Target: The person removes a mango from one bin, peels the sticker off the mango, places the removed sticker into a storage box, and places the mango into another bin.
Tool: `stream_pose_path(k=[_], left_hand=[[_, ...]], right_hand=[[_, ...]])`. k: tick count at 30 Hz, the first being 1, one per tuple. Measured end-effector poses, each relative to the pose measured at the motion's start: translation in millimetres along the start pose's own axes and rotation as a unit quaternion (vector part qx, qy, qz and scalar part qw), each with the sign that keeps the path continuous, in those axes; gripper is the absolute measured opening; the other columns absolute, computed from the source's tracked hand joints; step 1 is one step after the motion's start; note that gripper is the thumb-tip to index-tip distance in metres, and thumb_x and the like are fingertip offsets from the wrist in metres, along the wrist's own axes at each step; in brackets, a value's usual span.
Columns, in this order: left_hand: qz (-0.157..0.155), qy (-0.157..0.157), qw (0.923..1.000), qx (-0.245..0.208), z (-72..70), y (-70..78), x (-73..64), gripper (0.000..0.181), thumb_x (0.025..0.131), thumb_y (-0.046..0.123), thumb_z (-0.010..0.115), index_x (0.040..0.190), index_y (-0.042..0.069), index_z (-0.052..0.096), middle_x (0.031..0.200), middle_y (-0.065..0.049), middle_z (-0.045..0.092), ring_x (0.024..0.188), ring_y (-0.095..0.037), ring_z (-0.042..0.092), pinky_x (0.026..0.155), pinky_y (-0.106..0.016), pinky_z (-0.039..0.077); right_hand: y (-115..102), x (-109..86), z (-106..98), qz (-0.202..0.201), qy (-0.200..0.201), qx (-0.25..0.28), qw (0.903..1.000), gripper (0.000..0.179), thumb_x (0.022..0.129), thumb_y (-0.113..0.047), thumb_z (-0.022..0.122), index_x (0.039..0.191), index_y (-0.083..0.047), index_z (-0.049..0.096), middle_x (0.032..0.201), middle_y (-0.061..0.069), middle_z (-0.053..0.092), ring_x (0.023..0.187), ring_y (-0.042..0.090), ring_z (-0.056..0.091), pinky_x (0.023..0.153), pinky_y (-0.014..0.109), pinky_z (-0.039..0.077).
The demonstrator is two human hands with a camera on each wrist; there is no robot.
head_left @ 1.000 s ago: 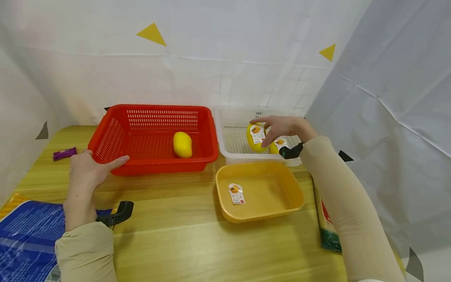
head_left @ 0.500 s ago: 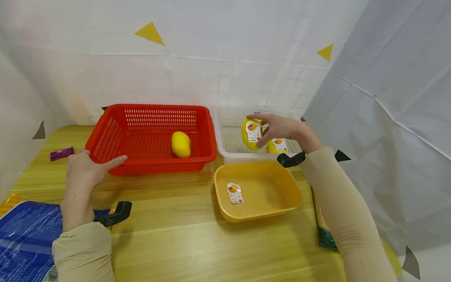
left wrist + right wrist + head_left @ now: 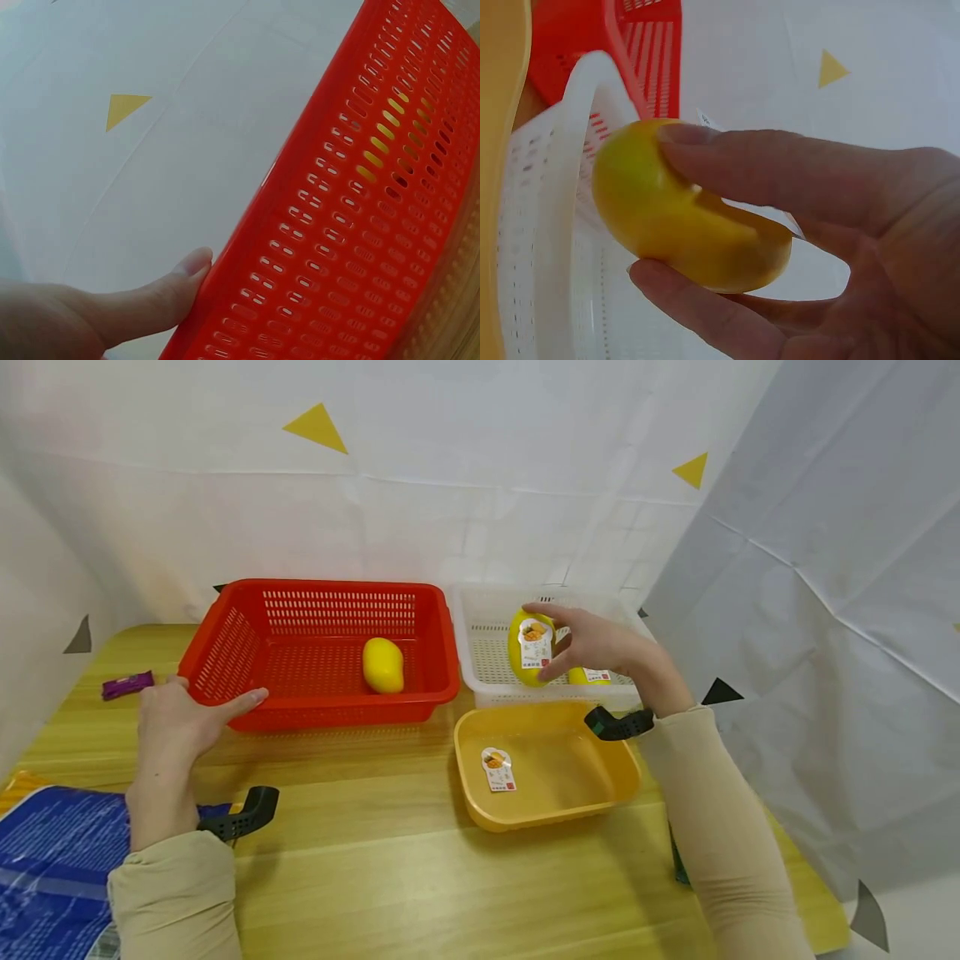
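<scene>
Right wrist view: pinches a yellow mango (image 3: 682, 225) between the thumb and curled fingers (image 3: 705, 307) of the right hand (image 3: 607, 647), parted just to the fruit's width and set against opposite sides. Seen from the head camera, holds this mango in or just above the left part of the white basket (image 3: 510, 695), at a height hard to judge, with a printed label (image 3: 536, 645) turned toward the near side. Beside it to the right, shows a second mango (image 3: 577, 677) in the same basket, also labelled and partly hidden by the hand.

Over on the left, clasps the near left corner of the red basket (image 3: 315, 714) with the left hand (image 3: 176, 718), laying the thumb along the near rim and reaching round the left end with fingers mostly hidden from view. Shows a third mango (image 3: 383, 666) in the right half of that basket, well apart from the left hand.

Farther out, shows an orange-yellow tub (image 3: 573, 768) just on the near side of the white basket, with a flat label (image 3: 498, 769) in its left part. On the wood-grained surface (image 3: 352, 860), also shows a purple packet (image 3: 127, 685) left of the red basket, a blue bag (image 3: 60, 868) at the near left and a dark green package (image 3: 678, 856) mostly hidden behind the right sleeve (image 3: 738, 843).
</scene>
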State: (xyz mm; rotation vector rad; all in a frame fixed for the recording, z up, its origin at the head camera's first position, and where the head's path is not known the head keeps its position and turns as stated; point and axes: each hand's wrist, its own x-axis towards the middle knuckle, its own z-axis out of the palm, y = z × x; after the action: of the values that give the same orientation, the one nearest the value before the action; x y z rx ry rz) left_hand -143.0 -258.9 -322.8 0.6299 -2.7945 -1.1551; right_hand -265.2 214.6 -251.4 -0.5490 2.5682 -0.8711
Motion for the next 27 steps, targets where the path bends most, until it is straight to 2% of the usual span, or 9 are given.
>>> stream_pose_path(k=[9,15,22,27], left_hand=[[-0.001,0.0,1.0,-0.002,-1.3,0.1,0.0,0.1,0.088,0.061,0.064,0.141,-0.017,0.034,0.134,-0.037,0.044,0.113,-0.05,0.046,0.069,-0.04,0.049],[-0.001,-0.001,1.0,-0.004,-1.0,0.5,-1.0,0.1,0.087,0.062,0.065,0.141,-0.017,0.035,0.134,-0.037,0.045,0.113,-0.05,0.047,0.069,-0.04,0.05],[-0.001,0.004,1.0,-0.003,0.2,2.1,-1.9,0.099,0.087,0.062,0.065,0.14,-0.017,0.037,0.133,-0.037,0.045,0.112,-0.049,0.048,0.068,-0.039,0.049],[0.001,0.009,1.0,-0.004,0.9,3.1,-2.6,0.099,0.087,0.062,0.064,0.14,-0.017,0.036,0.134,-0.037,0.043,0.114,-0.05,0.046,0.069,-0.041,0.05]], right_hand=[[-15,-17.2,18,-0.027,0.008,0.014,0.9995,0.099,0.078,-0.022,0.087,0.156,-0.037,0.029,0.15,0.005,0.039,0.115,0.028,0.059,0.086,0.038,0.057],[-20,-25.0,30,-0.051,0.009,0.017,0.9985,0.098,0.078,-0.022,0.087,0.157,-0.036,0.029,0.158,-0.002,0.033,0.117,0.028,0.058,0.087,0.037,0.057],[-24,-32.4,46,-0.102,-0.007,0.041,0.9939,0.098,0.079,-0.018,0.086,0.158,-0.03,0.029,0.161,-0.003,0.03,0.111,0.03,0.058,0.084,0.036,0.058],[-30,-36.2,61,-0.115,-0.019,0.069,0.9908,0.1,0.078,-0.015,0.086,0.158,-0.03,0.028,0.16,-0.006,0.03,0.107,0.028,0.058,0.088,0.038,0.057]])
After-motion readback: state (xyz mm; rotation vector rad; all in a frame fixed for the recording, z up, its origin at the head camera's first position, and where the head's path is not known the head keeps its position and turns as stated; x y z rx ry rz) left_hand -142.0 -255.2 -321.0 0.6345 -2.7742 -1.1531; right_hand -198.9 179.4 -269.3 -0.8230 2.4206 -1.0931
